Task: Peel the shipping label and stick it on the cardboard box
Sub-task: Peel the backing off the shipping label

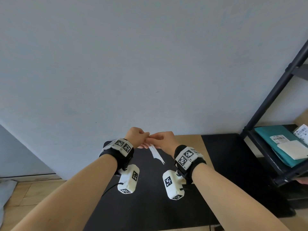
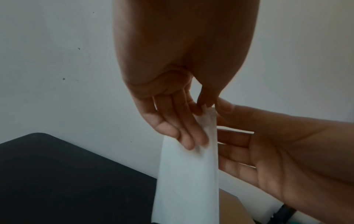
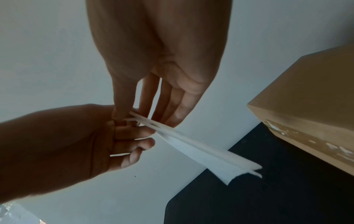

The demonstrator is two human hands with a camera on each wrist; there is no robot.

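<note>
One thin white paper shipping label hangs in the air between our hands, above the black tabletop, and it is the only loose sheet we have in hand. We judge it very light and limp: it droops from the top edge, curls along its length, and at the lower end two layers gape apart, which we take to be sticker and backing starting to separate. It should crease or tear easily, and any exposed glue would cling to skin, so we would hold it only by the very corner, one layer to each hand.

Our left hand pinches the top corner between thumb and forefinger, the other three fingers lying straight against the sheet. Our right hand pinches the same corner from the other side, its remaining fingers loosely extended and holding nothing more.

We count one brown cardboard box, standing on the tabletop just to the right of the label and not touching it; its top face looks bare. On the black metal shelf farther right lie a teal mailer and at least two more white labelled sheets, too small to read.
</note>
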